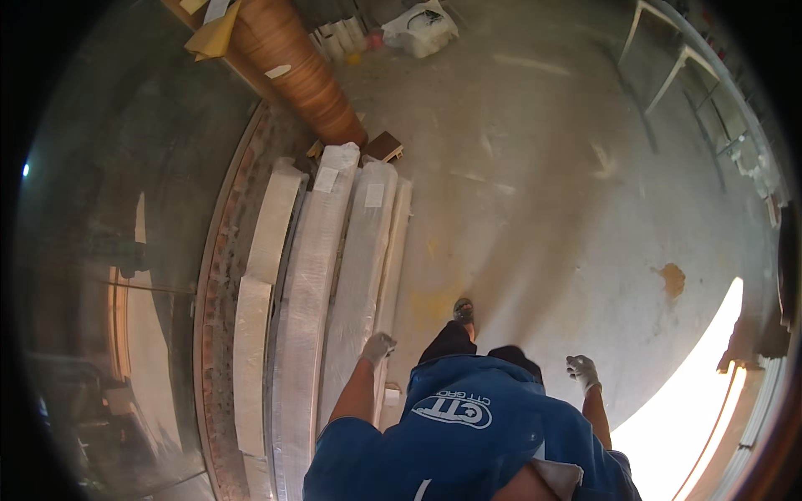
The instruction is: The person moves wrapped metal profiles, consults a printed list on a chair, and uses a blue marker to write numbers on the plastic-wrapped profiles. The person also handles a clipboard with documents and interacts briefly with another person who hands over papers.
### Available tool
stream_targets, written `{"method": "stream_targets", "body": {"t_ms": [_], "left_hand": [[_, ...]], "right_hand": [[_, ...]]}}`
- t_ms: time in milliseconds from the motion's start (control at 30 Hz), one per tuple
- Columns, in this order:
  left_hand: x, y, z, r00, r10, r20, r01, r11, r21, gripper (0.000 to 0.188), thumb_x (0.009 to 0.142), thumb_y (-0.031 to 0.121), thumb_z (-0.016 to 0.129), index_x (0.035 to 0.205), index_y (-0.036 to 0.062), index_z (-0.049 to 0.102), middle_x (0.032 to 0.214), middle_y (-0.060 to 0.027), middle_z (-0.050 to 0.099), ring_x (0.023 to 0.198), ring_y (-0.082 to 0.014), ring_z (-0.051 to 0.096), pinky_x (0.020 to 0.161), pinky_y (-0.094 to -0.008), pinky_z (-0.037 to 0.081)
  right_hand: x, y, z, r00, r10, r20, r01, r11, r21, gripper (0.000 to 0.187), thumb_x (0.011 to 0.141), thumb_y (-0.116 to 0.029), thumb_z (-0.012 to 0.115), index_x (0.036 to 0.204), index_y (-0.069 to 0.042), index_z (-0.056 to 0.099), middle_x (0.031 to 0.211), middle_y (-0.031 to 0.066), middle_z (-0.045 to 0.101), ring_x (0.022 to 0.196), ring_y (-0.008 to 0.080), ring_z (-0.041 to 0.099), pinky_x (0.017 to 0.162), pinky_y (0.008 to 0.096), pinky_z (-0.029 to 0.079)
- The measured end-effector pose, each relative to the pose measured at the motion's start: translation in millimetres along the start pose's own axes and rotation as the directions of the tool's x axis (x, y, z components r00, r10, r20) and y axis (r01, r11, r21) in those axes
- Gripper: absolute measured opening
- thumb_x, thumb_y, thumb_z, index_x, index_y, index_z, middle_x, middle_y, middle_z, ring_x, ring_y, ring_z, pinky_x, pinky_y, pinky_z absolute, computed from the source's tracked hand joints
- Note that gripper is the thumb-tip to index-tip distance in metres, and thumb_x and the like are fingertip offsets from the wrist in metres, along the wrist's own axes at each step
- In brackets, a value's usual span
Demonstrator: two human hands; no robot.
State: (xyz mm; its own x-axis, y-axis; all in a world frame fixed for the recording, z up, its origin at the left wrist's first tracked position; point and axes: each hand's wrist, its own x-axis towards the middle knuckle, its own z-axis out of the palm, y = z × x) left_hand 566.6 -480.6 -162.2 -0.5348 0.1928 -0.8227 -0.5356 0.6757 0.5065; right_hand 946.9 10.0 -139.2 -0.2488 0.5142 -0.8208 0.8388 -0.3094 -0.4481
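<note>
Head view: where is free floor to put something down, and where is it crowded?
The widest bare patch is the concrete floor right of the wrapped long bundles, up to the white frames. The right hand hangs above it, empty. It is crowded on the left: bundles lie tight together beside the left hand, with a brown roll and white bag beyond.

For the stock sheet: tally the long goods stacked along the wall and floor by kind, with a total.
Long bundles wrapped in clear film: 2, the second lying beside the first
Long pale unwrapped boards: 2, the other on the far side
Wood-grain rolls: 1
Total: 5
Gloved left hand is nearest the bundles; right hand hangs free.
</note>
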Motion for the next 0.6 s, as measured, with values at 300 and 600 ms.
{"method": "stream_targets", "body": {"t_ms": [300,600], "left_hand": [[123,285,4,0.948,0.317,-0.041,-0.319,0.943,-0.096,0.029,0.091,0.033,0.069,0.110,0.0113,0.063,0.094,-0.0020,0.065,0.086,-0.0150,0.063,0.078,-0.0315,0.050],[172,335,113,0.979,-0.194,-0.059,0.182,0.970,-0.161,0.045,0.088,0.045,0.067,0.118,0.0104,0.064,0.103,-0.0061,0.067,0.083,-0.0178,0.065,0.075,-0.0338,0.051]], "right_hand": [[65,-86,-12,0.992,-0.015,0.126,0.033,0.989,-0.144,0.041,0.092,-0.039,0.066,0.116,-0.006,0.065,0.096,0.0068,0.070,0.082,0.0154,0.066,0.070,0.0335,0.054],[281,-258,-179,0.997,0.075,0.004,-0.075,0.994,0.076,0.027,0.091,-0.024,0.067,0.116,-0.016,0.064,0.086,0.0009,0.065,0.069,0.0144,0.063,0.057,0.0312,0.051]]}}
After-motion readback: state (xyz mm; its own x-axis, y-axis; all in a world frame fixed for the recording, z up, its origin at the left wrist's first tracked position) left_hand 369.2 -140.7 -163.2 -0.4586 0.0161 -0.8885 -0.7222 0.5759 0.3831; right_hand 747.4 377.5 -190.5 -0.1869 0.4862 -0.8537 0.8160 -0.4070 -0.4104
